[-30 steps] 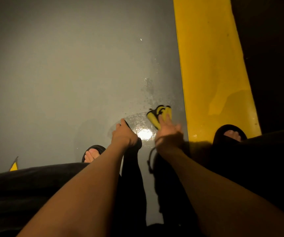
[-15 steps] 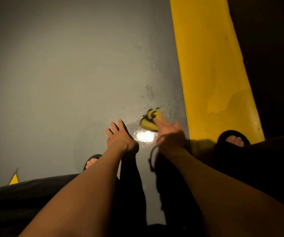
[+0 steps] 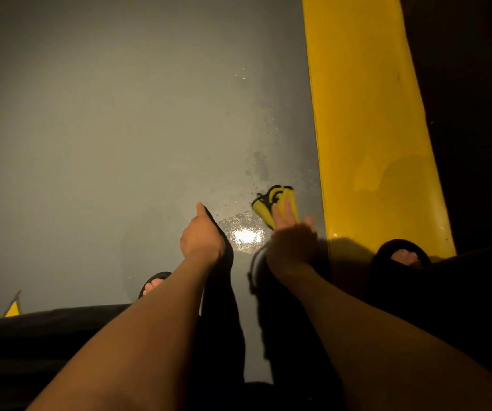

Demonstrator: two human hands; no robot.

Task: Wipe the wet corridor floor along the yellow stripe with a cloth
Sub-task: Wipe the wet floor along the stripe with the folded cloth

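Cloth: shifted toward 1 o'clock, off the bright wet glare patch, nearer the yellow stripe.
Right hand: followed, fingers pressing it.
Left hand: fingers drawn in, formerly spread.

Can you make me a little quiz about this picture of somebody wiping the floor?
1. True or false: the right hand presses the folded yellow cloth with black edging onto the grey floor.
2. Which side of the cloth is the wide yellow painted stripe on: A) left, B) right?
3. Fill in: the wet droplets lie on the ____ floor, beyond the cloth.

Key
1. True: its straight fingers lie on top of the cloth.
2. B, on the right.
3. Grey.

The left hand rests beside a bright wet glare.
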